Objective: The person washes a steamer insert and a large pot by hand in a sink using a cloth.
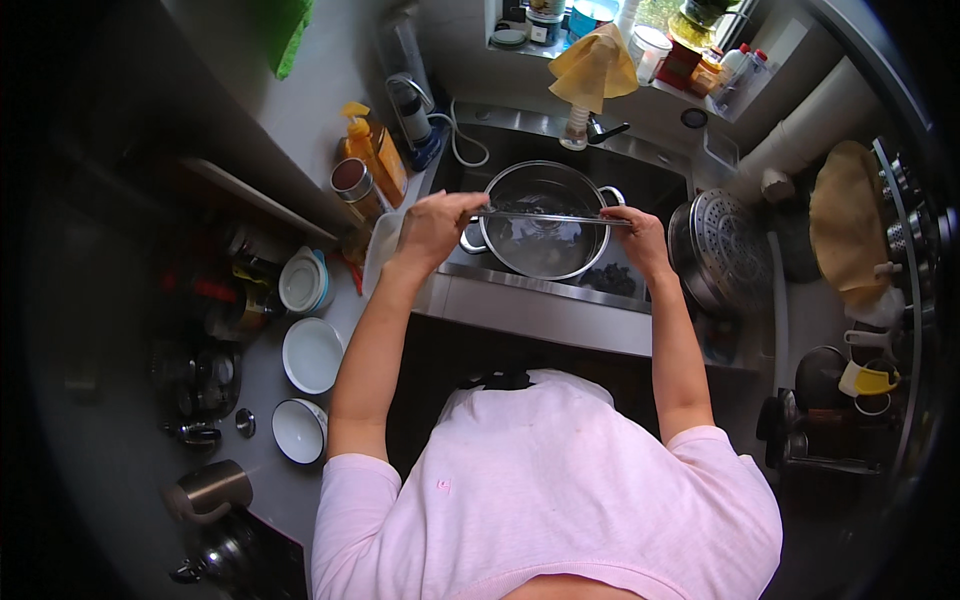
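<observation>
A thin round lid (pixel 551 218), apparently glass with a metal rim, is seen almost edge-on above a steel pot. My right hand (pixel 636 236) pinches its right end between thumb and fingers. My left hand (pixel 442 225) is at the left end, its fingers stretched over the rim and slightly blurred; its thumb is hidden. Below the lid, the wide two-handled steel pot (pixel 517 268) stands in the sink (pixel 469 176) with clear water in it. A clear ribbed faucet spout (pixel 576 129), topped by a yellow cloth (pixel 596 67), hangs behind the pot.
Dark scraps (pixel 611 279) lie in the sink's front right corner. Right of it leans a perforated steamer tray (pixel 731 240). Left stand an orange pump bottle (pixel 364 142), a lidded jar (pixel 352 180), a white bowl (pixel 311 356) and a rimmed bowl (pixel 298 431). Bottles crowd the windowsill (pixel 540 51).
</observation>
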Demonstrator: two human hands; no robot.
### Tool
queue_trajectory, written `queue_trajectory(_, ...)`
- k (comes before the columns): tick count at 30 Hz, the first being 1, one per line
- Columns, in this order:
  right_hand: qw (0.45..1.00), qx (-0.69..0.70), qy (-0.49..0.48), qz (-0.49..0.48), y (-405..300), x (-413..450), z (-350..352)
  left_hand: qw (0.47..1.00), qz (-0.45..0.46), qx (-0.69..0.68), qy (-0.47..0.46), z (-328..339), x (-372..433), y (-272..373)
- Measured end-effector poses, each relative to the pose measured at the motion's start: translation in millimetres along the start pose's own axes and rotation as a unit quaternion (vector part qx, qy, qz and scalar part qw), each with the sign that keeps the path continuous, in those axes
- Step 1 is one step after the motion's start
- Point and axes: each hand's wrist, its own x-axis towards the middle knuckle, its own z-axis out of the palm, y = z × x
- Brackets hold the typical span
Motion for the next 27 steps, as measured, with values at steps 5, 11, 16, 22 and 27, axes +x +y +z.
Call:
queue_trajectory(5,0.998,-0.046,0.032,0.034,13,-21,-8,0.999,0.026,0.004,0.035,33,1,0)
queue_trajectory(11,0.996,-0.059,0.055,0.049,21,-39,-12,1.000,0.008,-0.019,-0.024,46,5,4)
queue_trajectory(16,0.993,-0.024,0.027,0.113,21,-43,-22,0.998,-0.006,-0.007,-0.060,54,-4,7)
queue_trajectory(22,0.995,-0.016,0.056,0.085,16,-39,-14,0.996,0.048,-0.037,0.061,56,-2,0)
queue_trajectory(27,0.995,-0.002,0.088,0.044,17,-31,-11,0.999,-0.007,-0.045,0.023,47,2,3)
